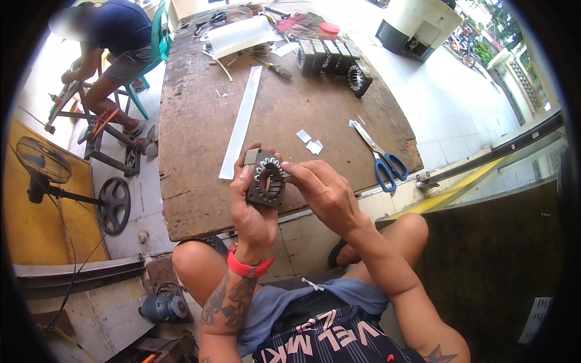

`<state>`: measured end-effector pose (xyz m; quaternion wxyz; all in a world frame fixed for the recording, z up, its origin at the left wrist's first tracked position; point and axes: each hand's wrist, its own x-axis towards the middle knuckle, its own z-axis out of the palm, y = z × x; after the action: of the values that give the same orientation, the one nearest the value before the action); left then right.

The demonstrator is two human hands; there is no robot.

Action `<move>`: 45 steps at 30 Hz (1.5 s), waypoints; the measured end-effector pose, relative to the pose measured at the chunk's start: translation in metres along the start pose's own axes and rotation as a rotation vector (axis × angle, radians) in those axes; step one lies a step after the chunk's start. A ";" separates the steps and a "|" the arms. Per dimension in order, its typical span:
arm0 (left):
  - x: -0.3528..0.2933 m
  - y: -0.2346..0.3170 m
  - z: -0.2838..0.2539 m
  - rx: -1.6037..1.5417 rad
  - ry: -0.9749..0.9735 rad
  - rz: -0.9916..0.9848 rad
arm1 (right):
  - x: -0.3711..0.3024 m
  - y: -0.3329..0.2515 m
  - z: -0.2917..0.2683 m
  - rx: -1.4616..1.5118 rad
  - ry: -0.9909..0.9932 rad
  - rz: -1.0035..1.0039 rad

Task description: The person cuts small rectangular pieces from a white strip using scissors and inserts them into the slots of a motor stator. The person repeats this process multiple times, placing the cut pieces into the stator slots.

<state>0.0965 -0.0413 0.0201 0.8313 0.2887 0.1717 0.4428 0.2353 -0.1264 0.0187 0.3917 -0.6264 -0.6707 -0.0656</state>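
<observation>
My left hand (255,225) is wrapped round a motor stator core (256,195), a dark squarish metal block with a round toothed bore. White liners show in the slots along the upper part of its bore. The fingers of my right hand (324,192) are pinched at the right edge of the bore; whatever they hold is too small to make out. On the wooden table (200,145) to the left lies a long white strip of sheet (241,121). Small cut white pieces (314,147) and scissors with blue handles (387,169) rest to the right.
More stator cores (327,57) stand in a row at the far right of the table, near a red-lidded jar (328,31). A screwdriver (278,71) and a white sheet roll (241,37) lie farther back. A fan (43,160) stands left; another person (121,36) works beyond it.
</observation>
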 end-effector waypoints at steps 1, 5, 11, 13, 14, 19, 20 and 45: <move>0.004 0.000 0.000 0.007 -0.015 0.008 | 0.001 0.003 0.005 0.032 0.030 0.022; 0.005 -0.001 0.000 0.018 0.001 0.010 | -0.001 0.007 0.016 0.102 0.113 0.044; 0.005 -0.001 -0.002 0.013 0.019 0.033 | -0.007 0.000 0.023 0.047 0.102 0.061; 0.006 -0.001 -0.004 0.045 0.030 0.036 | -0.008 -0.006 0.024 -0.054 0.019 0.046; 0.007 0.000 -0.006 0.063 0.028 0.030 | -0.009 -0.010 0.024 -0.110 -0.007 0.052; 0.014 0.001 -0.009 0.215 0.013 -0.023 | -0.011 -0.023 0.022 -0.324 -0.086 0.062; 0.015 0.001 -0.010 0.220 0.012 -0.028 | -0.012 -0.024 0.021 -0.291 -0.095 0.076; 0.023 0.012 -0.015 0.152 -0.050 -0.059 | -0.013 -0.012 0.013 -0.049 -0.080 0.081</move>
<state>0.0935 -0.0122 0.0153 0.8237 0.3568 0.1926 0.3964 0.2177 -0.1315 0.0069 0.3516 -0.6646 -0.6580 -0.0407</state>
